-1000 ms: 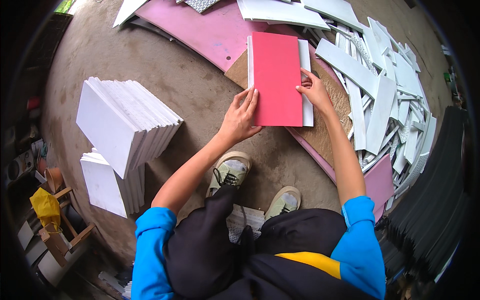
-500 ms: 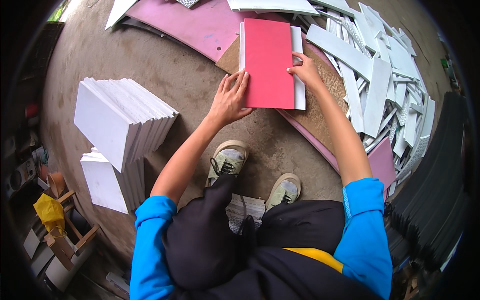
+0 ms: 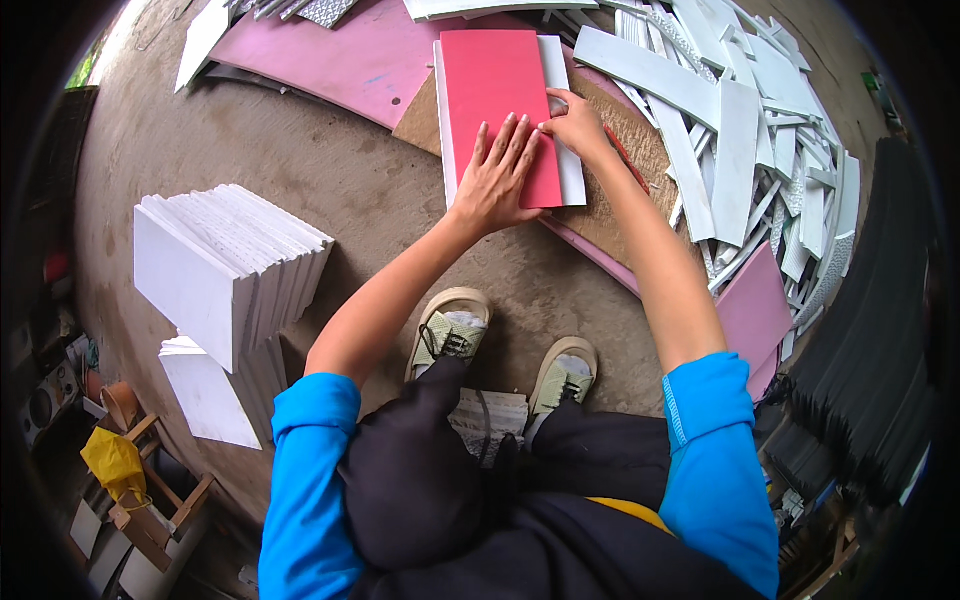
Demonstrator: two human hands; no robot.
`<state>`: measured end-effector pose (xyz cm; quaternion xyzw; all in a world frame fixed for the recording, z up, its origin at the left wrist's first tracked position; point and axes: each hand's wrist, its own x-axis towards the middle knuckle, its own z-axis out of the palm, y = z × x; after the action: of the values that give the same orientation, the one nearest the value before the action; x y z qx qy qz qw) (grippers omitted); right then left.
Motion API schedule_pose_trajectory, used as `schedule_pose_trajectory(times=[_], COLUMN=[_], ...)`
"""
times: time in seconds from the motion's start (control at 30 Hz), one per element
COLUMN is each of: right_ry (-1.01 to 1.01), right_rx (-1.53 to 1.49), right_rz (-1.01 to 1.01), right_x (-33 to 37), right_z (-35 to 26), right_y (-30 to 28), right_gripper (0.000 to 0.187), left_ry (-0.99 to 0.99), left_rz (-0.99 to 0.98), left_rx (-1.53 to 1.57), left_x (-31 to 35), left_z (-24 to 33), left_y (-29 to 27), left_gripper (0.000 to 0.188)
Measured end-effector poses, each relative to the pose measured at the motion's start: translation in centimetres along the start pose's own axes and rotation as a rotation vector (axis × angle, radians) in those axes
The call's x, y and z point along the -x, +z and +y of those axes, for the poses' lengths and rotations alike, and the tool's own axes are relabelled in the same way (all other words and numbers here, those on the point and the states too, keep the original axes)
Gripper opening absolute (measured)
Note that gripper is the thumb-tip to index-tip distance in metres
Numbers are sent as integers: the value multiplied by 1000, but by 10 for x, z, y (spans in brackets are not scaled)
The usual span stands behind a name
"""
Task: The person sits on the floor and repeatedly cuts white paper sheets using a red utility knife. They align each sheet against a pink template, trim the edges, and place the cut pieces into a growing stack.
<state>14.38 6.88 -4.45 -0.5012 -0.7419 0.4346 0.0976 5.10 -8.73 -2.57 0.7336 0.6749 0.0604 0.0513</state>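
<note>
A red rectangular board [image 3: 492, 75] lies over a white board [image 3: 566, 165], whose edges show along both its long sides. Both rest on a brown fibrous board [image 3: 600, 215]. My left hand [image 3: 497, 180] presses on the lower part of the red board, palm down, its fingers stretched out and slightly apart. At the red board's right edge my right hand [image 3: 578, 125] is curled, thumb and forefinger against that edge. What its other fingers touch is hidden.
Pink board [image 3: 330, 50] lies beneath the brown one. White offcuts [image 3: 735, 150] are heaped at the right. Two stacks of white boards [image 3: 185, 265] stand on the floor to the left. A thin red object [image 3: 627, 160] lies beside my right forearm. My shoes [image 3: 450, 325] are below the work.
My left hand has moved from the red board's left edge onto its face, fingers now spread flat. The right hand stays at the right edge. The whole view has shifted slightly.
</note>
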Motion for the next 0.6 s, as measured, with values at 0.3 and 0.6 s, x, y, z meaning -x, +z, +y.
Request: schedule_pose_trajectory(times=[0.3,0.6], right_ry=[26,-138], right_rx=[-174,417], right_rz=[32,488], right_x=[13,77], right_z=[-1,51], right_y=[-2,-34], right_gripper=[56,38], left_ry=[25,-68], left_rz=[-24,-230], left_rx=[35,172], left_x=[-2,-49], left_z=[3,-27], left_y=[-1,-27], left_gripper=[106,101])
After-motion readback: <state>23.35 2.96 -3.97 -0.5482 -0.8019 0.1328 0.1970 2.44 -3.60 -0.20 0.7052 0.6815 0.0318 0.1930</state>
